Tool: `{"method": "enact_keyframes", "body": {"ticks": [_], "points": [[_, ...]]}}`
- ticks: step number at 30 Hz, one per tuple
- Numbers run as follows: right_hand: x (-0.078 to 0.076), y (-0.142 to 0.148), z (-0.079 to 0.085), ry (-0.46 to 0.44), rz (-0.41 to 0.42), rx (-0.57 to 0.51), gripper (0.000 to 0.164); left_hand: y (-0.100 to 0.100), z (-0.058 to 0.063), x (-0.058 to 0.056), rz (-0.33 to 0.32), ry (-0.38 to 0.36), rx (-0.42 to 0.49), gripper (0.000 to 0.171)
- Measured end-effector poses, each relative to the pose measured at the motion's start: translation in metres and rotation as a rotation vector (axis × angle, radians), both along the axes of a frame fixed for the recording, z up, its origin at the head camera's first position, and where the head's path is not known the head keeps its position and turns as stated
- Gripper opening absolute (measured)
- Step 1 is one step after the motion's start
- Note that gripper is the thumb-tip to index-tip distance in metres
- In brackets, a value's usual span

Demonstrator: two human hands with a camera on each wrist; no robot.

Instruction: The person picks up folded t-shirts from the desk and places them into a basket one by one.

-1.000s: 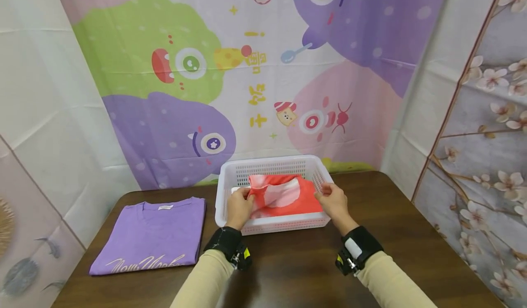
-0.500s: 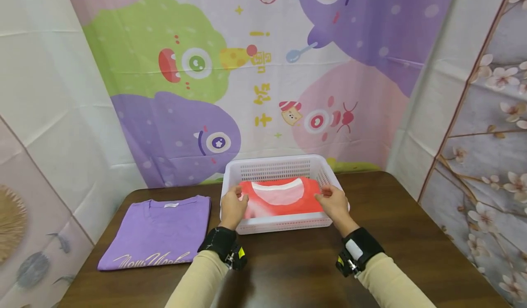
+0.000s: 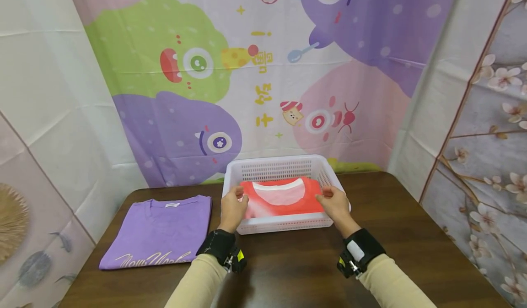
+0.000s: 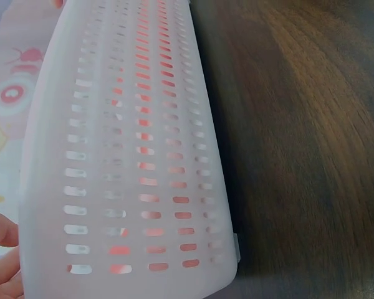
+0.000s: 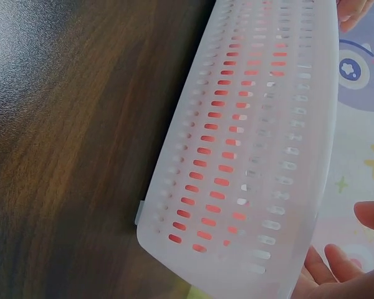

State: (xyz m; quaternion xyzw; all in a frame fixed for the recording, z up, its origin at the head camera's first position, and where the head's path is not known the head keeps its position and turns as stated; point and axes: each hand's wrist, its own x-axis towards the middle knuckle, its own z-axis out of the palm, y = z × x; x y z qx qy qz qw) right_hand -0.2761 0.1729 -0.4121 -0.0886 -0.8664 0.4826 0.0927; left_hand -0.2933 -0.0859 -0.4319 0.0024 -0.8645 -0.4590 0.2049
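Observation:
A red shirt (image 3: 263, 202) with a pink patch and a white neckline lies folded in the white plastic basket (image 3: 271, 162). My left hand (image 3: 233, 209) hovers over the basket's left end, fingertips close to the shirt's left edge and gripping nothing. Over the right end is my right hand (image 3: 334, 203), its fingers loosely bent beside the shirt's right edge. In the right wrist view the right thumb (image 5: 373, 215) stands apart from the fingers. Red cloth shows through the slots of the basket wall (image 4: 131, 149) in the left wrist view.
A folded purple shirt (image 3: 164, 230) with pale lettering lies on the dark wooden table (image 3: 288, 271), left of the basket. Behind the table hangs a cartoon-printed curtain (image 3: 263, 138). A flower-patterned cloth (image 3: 486, 161) hangs on the right.
The red shirt has gone from bunched, with the left fingers pinching it, to lying flat in the basket. The left hand has let go and moved slightly left; the right hand has barely moved.

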Motion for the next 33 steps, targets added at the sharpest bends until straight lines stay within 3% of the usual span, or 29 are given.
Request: {"method": "enact_keyframes", "body": {"ticks": [3,6,11,13,17,19,20,22,25,26,29,32,33], "points": [[-0.001,0.001,0.001,-0.003,0.008,0.012,0.043,0.000,0.001,0.000,-0.022,0.005,-0.006,0.027],[-0.005,0.003,0.001,0.004,0.074,0.116,0.038,0.000,0.004,-0.001,-0.076,-0.013,-0.054,0.026],[-0.019,0.007,0.000,-0.014,0.390,0.430,0.028,0.003,0.010,-0.003,-0.240,-0.116,-0.233,0.027],[-0.024,0.006,0.000,-0.035,0.509,0.490,0.027,0.007,0.009,-0.003,-0.303,-0.145,-0.337,0.027],[-0.031,0.002,-0.003,-0.069,0.594,0.526,0.041,0.015,0.006,-0.007,-0.379,-0.250,-0.467,0.018],[-0.036,-0.003,-0.006,-0.123,0.589,0.543,0.039,0.015,-0.010,-0.023,-0.388,-0.315,-0.527,0.024],[-0.042,-0.003,-0.012,-0.155,0.590,0.556,0.036,0.014,-0.025,-0.036,-0.393,-0.343,-0.558,0.028],[-0.052,-0.004,-0.025,-0.200,0.597,0.615,0.028,0.008,-0.068,-0.069,-0.415,-0.331,-0.648,0.030],[-0.093,0.006,-0.077,-0.223,0.641,0.697,0.029,0.002,-0.129,-0.114,-0.419,-0.359,-0.732,0.034],[-0.109,0.011,-0.097,-0.215,0.649,0.713,0.029,0.002,-0.126,-0.110,-0.408,-0.367,-0.749,0.036],[-0.153,0.024,-0.151,-0.221,0.663,0.742,0.030,0.005,-0.131,-0.118,-0.386,-0.490,-0.746,0.045],[-0.161,0.024,-0.156,-0.294,0.646,0.714,0.030,0.009,-0.118,-0.113,-0.385,-0.539,-0.750,0.052],[-0.157,0.022,-0.149,-0.317,0.645,0.705,0.031,0.009,-0.128,-0.123,-0.392,-0.556,-0.741,0.054]]}}
